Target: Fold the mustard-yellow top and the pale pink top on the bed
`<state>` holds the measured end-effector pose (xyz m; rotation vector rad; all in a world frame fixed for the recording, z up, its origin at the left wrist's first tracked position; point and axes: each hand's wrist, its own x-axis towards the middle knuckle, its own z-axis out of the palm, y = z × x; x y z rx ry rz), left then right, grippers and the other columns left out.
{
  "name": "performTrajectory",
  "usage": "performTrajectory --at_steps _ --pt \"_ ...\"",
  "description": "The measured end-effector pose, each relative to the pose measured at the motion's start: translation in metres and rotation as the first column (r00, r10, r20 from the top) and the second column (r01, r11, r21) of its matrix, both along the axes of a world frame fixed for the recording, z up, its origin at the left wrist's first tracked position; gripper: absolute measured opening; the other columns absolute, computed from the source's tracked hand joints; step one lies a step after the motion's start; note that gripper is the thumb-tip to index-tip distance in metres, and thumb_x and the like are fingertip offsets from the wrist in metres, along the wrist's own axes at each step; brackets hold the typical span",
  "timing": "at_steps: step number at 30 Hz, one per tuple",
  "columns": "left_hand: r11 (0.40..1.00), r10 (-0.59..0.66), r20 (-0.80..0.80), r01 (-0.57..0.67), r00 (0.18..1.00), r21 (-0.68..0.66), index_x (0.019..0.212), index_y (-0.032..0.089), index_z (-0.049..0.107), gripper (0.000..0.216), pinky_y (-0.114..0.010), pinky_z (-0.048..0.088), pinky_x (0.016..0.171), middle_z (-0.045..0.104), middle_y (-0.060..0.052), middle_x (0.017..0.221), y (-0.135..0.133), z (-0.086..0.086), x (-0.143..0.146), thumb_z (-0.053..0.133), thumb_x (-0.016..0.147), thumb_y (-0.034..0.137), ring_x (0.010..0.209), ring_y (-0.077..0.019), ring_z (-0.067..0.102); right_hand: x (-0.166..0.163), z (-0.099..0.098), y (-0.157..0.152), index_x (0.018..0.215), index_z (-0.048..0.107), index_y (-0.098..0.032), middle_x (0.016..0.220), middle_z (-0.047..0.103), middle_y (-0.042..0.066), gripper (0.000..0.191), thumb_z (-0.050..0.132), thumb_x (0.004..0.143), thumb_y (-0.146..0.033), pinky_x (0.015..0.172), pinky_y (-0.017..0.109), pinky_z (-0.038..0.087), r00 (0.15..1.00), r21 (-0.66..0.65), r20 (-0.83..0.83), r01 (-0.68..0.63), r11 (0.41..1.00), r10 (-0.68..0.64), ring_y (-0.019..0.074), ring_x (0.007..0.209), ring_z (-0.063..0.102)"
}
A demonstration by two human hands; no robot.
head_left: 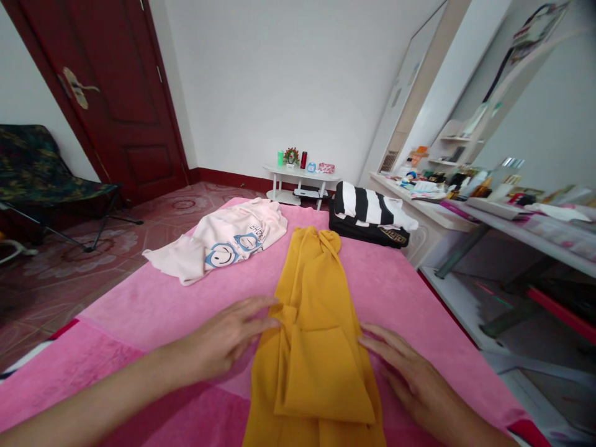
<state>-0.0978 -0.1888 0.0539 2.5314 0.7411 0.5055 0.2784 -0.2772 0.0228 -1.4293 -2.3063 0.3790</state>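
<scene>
The mustard-yellow garment lies lengthwise on the pink cover, running from the near edge toward the far side. It is folded into a long, narrow strip, with a small crumpled fold along its left edge, a squarish flap doubled over on its near half and a gathered twist at its far end.

The left hand reaches in from the near left, fingers extended and parted, their tips at the garment's left edge beside the crumpled fold; its grip is open. The right hand comes from the near right, palm lowered, its loosely spread fingers against the right edge, gripping nothing.

On the far low table, left to right, stand a green cylinder, a flowering plant in a white pot, a dark red cylinder and a patterned box. Farther right, assorted bottles crowd the dressing table.
</scene>
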Motion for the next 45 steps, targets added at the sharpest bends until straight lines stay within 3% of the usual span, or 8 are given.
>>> performTrajectory --at_steps 8,14,19,24,30,38,42,45 --pt "0.978 0.201 0.232 -0.207 0.952 0.003 0.125 0.012 0.051 0.039 -0.035 0.038 0.101 0.056 -0.014 0.12 0.051 0.028 0.119 0.039 0.088 0.018 0.112 -0.023 0.052 -0.046 0.016 0.096 0.098 0.065 -0.019 0.108 0.065 0.007 0.025 0.049 0.08 -0.017 0.093 0.038 0.047 0.912 0.076 -0.386 0.183 0.98 -0.141 0.0197 0.104 0.06" --pt "0.905 0.422 0.116 -0.425 0.899 0.01 0.132 0.006 0.042 0.051 -0.042 0.032 0.104 0.04 -0.021 0.138 0.092 -0.023 0.189 0.041 0.083 0.019 0.125 -0.0339 0.04 -0.056 0.013 0.177 0.094 0.064 -0.016 0.096 0.067 0.007 0.027 0.045 0.075 -0.015 0.084 0.035 0.05 0.84 0.121 -0.495 0.321 0.939 -0.223 0.0186 0.09 0.063" --pt "0.882 0.461 0.049 -0.463 0.886 0.083 0.139 0.004 0.034 0.057 -0.051 0.013 0.112 0.023 -0.022 0.149 0.101 -0.053 0.194 0.036 0.09 0.033 0.138 -0.0361 0.015 -0.05 0.007 0.239 0.099 0.062 -0.017 0.099 0.064 0.007 0.027 0.049 0.075 -0.018 0.078 0.032 0.048 0.885 0.213 -0.311 0.42 0.882 -0.346 0.0173 0.084 0.061" --pt "0.863 0.498 0.135 -0.504 0.857 0.014 0.137 0.01 0.039 0.057 -0.047 0.027 0.106 0.042 -0.02 0.137 0.108 -0.048 0.189 0.046 0.086 0.033 0.127 -0.0326 0.036 -0.058 0.008 0.286 0.102 0.062 -0.022 0.102 0.062 0.006 0.035 0.067 0.069 -0.034 0.072 0.028 0.042 0.84 0.268 -0.095 0.538 0.799 -0.534 0.0195 0.088 0.059" --pt "0.744 0.667 0.374 -0.608 0.645 -0.278 0.101 0.017 0.066 0.028 -0.031 0.042 0.088 0.066 -0.008 0.098 0.134 -0.053 0.177 0.041 0.087 0.018 0.097 -0.0204 0.058 -0.037 -0.008 0.322 0.07 0.064 -0.019 0.073 0.066 0.005 0.017 0.056 0.076 -0.033 0.064 0.028 0.041 0.743 0.159 -0.256 0.663 0.731 -0.618 0.0198 0.072 0.061" --pt "0.615 0.786 0.396 -0.668 0.474 -0.419 0.093 0.021 0.053 0.017 -0.026 0.043 0.077 0.065 -0.003 0.089 0.14 -0.052 0.175 0.04 0.087 0.012 0.085 -0.0171 0.062 -0.016 -0.027 0.332 0.075 0.062 -0.016 0.089 0.066 0.007 0.024 0.046 0.081 -0.034 0.068 0.026 0.043 0.748 0.239 -0.419 0.637 0.733 -0.514 0.0171 0.077 0.059" --pt "0.624 0.777 0.376 -0.696 0.505 -0.354 0.097 0.022 0.053 0.023 -0.025 0.042 0.072 0.064 -0.002 0.086 0.139 -0.05 0.172 0.036 0.087 0.009 0.081 -0.0172 0.062 -0.027 -0.029 0.332 0.073 0.061 -0.02 0.095 0.063 0.002 0.016 0.051 0.081 -0.029 0.061 0.023 0.036 0.82 0.342 -0.174 0.569 0.748 -0.545 0.0135 0.075 0.056" --pt "0.651 0.756 0.304 -0.713 0.58 -0.26 0.101 0.025 0.058 0.033 -0.026 0.042 0.072 0.066 -0.002 0.088 0.138 -0.05 0.169 0.037 0.085 0.005 0.082 -0.0179 0.062 -0.033 -0.027 0.336 0.081 0.062 -0.021 0.089 0.06 0.002 0.014 0.049 0.084 -0.026 0.056 0.024 0.031 0.774 0.382 0.055 0.567 0.729 -0.631 0.0131 0.069 0.053"
